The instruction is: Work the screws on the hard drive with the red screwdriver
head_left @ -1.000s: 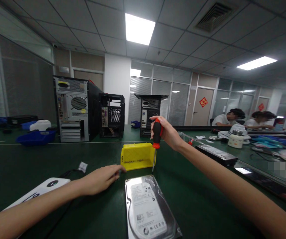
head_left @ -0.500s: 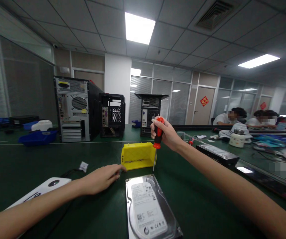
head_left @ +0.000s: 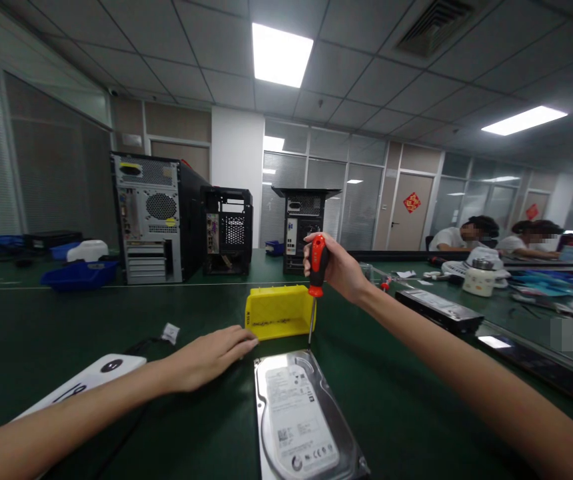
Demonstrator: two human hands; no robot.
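On the green bench (head_left: 206, 433), the hard disk drive (head_left: 299, 413) lies label up, just nearer than the yellow bin (head_left: 277, 305). The left hand (head_left: 211, 357), fingers straighter than a moment ago, rests by the bin's corner, holding nothing. The right hand (head_left: 335, 267) has its grip clamped round a screwdriver (head_left: 318, 270). The handle now shows more red, probably a turn; its tip stays at the drive's far edge, suggesting unfinished work there.

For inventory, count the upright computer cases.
3: large black-and-silver case, left; smaller black case beside it; black flat-topped case behind the right hand. Others may be hidden.
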